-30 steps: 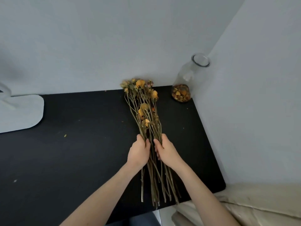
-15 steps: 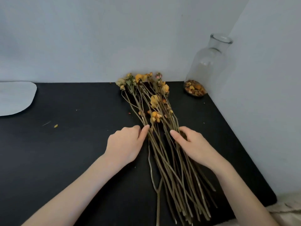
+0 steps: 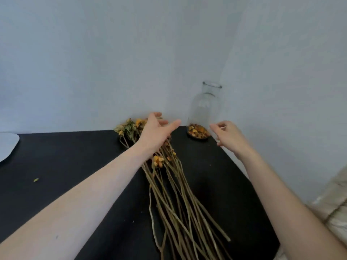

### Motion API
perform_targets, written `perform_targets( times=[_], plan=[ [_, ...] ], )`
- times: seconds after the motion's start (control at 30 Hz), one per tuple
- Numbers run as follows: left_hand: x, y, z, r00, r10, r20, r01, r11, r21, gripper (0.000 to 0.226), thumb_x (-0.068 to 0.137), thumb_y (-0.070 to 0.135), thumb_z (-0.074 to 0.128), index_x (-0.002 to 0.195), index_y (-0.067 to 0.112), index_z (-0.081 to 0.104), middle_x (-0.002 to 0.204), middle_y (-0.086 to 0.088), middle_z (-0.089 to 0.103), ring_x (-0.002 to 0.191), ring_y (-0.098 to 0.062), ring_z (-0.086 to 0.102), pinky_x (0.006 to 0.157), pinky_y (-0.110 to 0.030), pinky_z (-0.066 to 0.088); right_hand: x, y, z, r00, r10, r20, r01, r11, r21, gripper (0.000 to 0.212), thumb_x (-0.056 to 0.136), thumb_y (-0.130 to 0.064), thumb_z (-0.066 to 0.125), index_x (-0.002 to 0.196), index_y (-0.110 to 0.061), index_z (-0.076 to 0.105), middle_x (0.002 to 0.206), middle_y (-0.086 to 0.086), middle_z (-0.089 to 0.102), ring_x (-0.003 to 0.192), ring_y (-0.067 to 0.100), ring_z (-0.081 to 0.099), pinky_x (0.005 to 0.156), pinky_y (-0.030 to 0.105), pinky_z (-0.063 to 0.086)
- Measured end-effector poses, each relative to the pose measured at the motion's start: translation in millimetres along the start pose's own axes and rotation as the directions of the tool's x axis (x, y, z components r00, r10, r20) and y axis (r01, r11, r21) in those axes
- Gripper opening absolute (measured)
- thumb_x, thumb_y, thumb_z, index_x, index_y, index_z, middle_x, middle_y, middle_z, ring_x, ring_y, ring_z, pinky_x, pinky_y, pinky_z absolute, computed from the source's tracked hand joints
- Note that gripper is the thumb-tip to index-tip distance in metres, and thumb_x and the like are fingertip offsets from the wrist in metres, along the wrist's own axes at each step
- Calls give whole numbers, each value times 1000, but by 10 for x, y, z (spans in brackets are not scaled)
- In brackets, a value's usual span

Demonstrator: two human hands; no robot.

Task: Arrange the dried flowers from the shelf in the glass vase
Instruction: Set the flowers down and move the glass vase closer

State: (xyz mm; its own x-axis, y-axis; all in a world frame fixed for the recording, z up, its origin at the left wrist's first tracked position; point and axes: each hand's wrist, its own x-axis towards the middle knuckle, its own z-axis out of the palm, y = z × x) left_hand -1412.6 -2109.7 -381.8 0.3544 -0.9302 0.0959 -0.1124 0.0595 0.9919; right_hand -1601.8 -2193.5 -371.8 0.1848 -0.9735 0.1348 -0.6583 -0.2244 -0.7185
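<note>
A bunch of dried flowers [image 3: 174, 186] with long tan stems and yellow-orange heads lies loose on the black tabletop [image 3: 75, 166], heads toward the back wall. The clear glass vase [image 3: 205, 107] stands upright in the back right corner, with dried petals in its bottom. My left hand [image 3: 155, 131] hovers over the flower heads with fingers spread toward the vase, holding nothing. My right hand [image 3: 230, 136] floats just right of the vase's base, fingers loosely curled and apart, empty. Both hands are short of the glass.
Two pale walls meet right behind the vase. A white flat object [image 3: 7, 145] lies at the table's left edge. A small leaf scrap [image 3: 36, 179] sits on the left part of the top. Beige fabric [image 3: 336, 201] shows beyond the table's right edge.
Both hands have left the stems and moved forward toward the vase, one to each side of it. The bunch stays on the table, its stems fanned wider. The camera tilted up.
</note>
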Motion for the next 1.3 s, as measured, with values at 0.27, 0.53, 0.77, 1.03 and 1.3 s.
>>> perform_targets(
  times=[0.27,0.53,0.77,1.03,1.3],
  plan=[
    [1054,-111,725,990,-40,134,35,999,37,104,73,20,79,145,9,5,144,-9,35,116,-13,42,91,-22,32,1009,-213,-147,998,28,-50,-19,984,179,88,77,-45,69,142,-7,25,146,14,33,130,28,38,92,31,35],
    [1578,-396,1238,991,-59,121,55,998,38,125,58,24,88,147,10,1,148,-9,27,135,-24,32,110,-38,33,1505,-154,73,996,10,-89,19,945,326,65,70,-32,77,124,-8,52,126,9,58,117,23,53,103,42,42],
    [1583,-403,1270,998,45,43,-52,982,182,117,54,36,88,144,12,16,146,-7,27,132,-23,34,100,-29,35,1393,-205,64,979,-56,-194,127,919,373,59,70,-25,79,121,-10,52,126,5,56,116,15,51,102,36,41],
    [1104,268,835,962,264,-66,-243,944,224,108,57,45,83,141,16,21,139,-4,32,127,-24,34,105,-42,36,888,-949,-316,920,-243,-307,334,896,291,58,64,-37,80,111,-17,53,114,-1,58,105,14,55,94,34,46],
    [-288,463,-378,918,331,-219,-222,886,408,109,51,56,80,137,19,24,129,1,37,120,-21,38,101,-43,40,-321,-1693,43,866,-475,-156,494,765,413,49,63,-42,81,97,-32,48,100,-15,58,92,-5,55,73,11,45]
  ],
)
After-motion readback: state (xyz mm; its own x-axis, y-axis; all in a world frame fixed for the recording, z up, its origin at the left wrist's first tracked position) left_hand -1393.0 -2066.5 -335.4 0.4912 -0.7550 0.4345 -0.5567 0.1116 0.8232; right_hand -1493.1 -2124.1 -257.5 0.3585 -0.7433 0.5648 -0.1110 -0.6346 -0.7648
